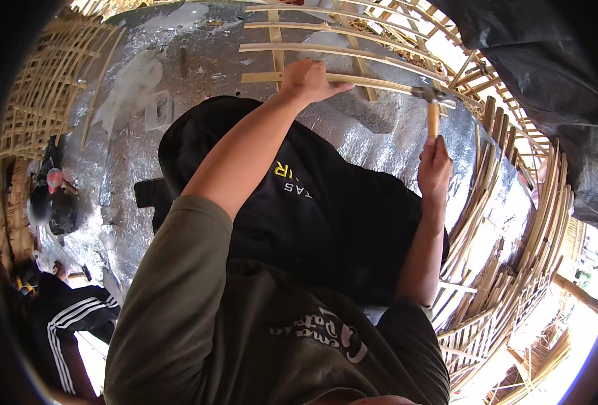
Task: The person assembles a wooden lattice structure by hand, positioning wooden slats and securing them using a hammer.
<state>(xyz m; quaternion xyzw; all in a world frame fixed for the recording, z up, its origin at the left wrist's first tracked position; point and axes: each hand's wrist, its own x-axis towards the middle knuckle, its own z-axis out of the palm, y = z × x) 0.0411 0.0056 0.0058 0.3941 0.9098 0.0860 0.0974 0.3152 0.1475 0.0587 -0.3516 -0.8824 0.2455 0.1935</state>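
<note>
A lattice of pale wooden or bamboo slats (373,54) lies on the shiny silver sheet ahead of me. My left hand (303,81) is closed over its nearest slat (393,84), by a crosspiece, thumb pointing right along the slat. What the curled fingers do underneath is hidden. My right hand (435,169) is wrapped round the wooden handle of a hammer (433,121). The hammer's metal head is over the right end of that nearest slat; whether it touches cannot be made out.
Silver sheeting (197,74) covers the floor. Another lattice (42,94) stands at the far left, and several long slats (542,223) are piled on the right. A person's striped trouser leg (76,317) shows at the lower left. Black plastic (535,88) hangs at the upper right.
</note>
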